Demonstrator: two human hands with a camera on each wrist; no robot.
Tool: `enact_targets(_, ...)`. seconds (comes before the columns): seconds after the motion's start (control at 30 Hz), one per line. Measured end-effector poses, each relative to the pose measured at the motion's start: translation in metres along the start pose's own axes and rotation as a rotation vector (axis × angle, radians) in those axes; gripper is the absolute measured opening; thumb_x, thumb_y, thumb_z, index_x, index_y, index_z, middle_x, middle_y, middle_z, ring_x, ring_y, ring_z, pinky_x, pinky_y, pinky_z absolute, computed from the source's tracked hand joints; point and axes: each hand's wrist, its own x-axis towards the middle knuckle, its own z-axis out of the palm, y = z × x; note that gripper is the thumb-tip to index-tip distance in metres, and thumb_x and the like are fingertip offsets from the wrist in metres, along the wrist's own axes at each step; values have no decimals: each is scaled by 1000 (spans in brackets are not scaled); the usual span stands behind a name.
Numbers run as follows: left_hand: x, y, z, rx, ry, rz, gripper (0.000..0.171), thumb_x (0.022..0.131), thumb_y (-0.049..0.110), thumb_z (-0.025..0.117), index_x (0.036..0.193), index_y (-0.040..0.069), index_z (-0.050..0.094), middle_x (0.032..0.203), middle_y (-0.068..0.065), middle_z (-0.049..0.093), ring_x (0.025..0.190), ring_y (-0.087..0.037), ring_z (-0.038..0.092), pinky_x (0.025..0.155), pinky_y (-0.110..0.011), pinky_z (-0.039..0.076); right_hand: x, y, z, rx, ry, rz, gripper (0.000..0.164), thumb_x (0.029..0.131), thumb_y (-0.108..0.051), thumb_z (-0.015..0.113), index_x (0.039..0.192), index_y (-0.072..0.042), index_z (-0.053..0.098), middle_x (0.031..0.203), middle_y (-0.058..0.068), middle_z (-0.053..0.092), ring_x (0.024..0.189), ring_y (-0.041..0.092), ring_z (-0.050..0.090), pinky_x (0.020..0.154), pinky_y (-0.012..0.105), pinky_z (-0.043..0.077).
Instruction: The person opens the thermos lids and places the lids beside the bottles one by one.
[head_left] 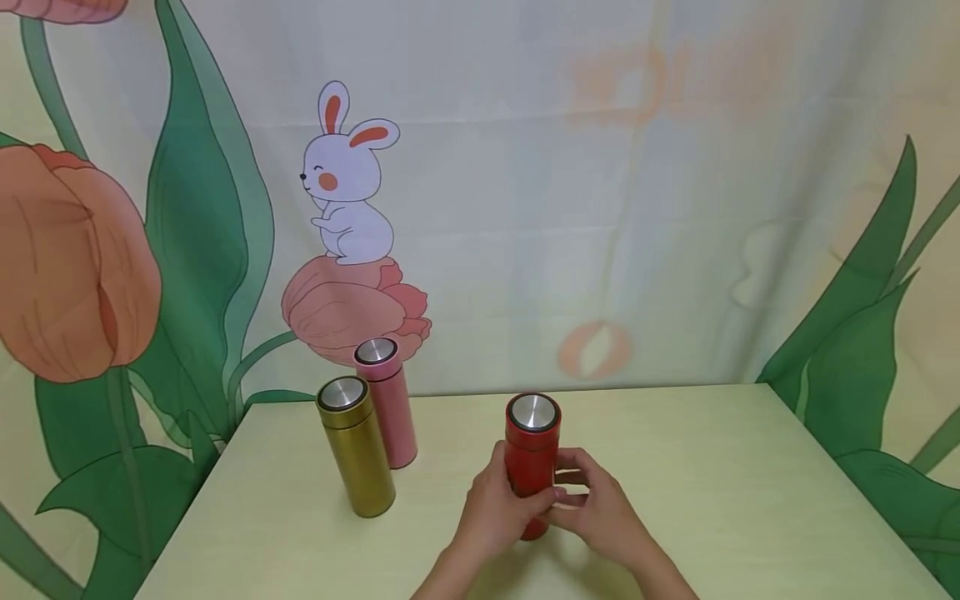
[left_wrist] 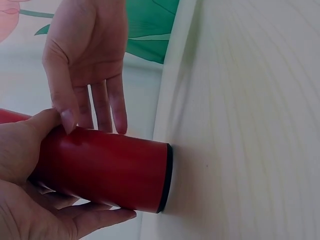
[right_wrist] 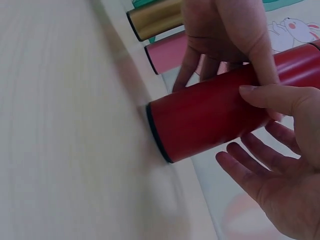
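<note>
My left hand grips a red thermos bottle around its side, thumb across the front. The bottle stands upright with a round silver-topped lid, its black-rimmed base right at the tabletop in both wrist views. On its other side is my right hand, thumb touching the red body close to the left thumb. The right fingers are spread and loosely bent beside the bottle, with gaps showing between them and it. In the left wrist view the right hand hangs with its fingers nearly straight.
Left of the hands, a gold thermos bottle stands upright on the pale wooden table. A pink thermos bottle stands just behind it. Beyond the table's back edge hangs a curtain printed with tulips and a white rabbit.
</note>
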Motion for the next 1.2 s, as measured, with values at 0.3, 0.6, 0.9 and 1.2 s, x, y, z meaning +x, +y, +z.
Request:
enact_targets(0.3,1,-1,1,31,17,3,66,81,46,87,129,18,50,117,-1,72,105,-18,70,90,-45,57,-5,-15,-17,-81,-90,-64,74,81,-24,90,144,-27,52,133,3,64,127,34,59,100,42,57)
enact_targets(0.6,1,0,-1,41,3,-24,68,83,46,86,132,18,49,122,-3,71,111,-22,68,96,-51,55,-2,-36,-27,-141,-34,-72,70,82,-33,90,142,-30,55,131,0,65,120,26,64,97,40,58)
enact_targets(0.9,1,1,-2,47,-3,-26,71,82,53,84,132,19,48,121,-2,71,108,-20,68,95,-51,56,7,-66,-36,-239,-55,-156,71,84,-40,87,145,-27,53,133,1,64,117,24,66,95,39,57)
enact_targets(1.2,0,-1,-1,46,5,-16,69,81,53,85,129,20,49,116,0,72,104,-18,69,92,-47,56,17,-95,-37,-327,-117,-193,72,83,-45,87,145,-34,52,136,-11,63,117,20,64,93,40,55)
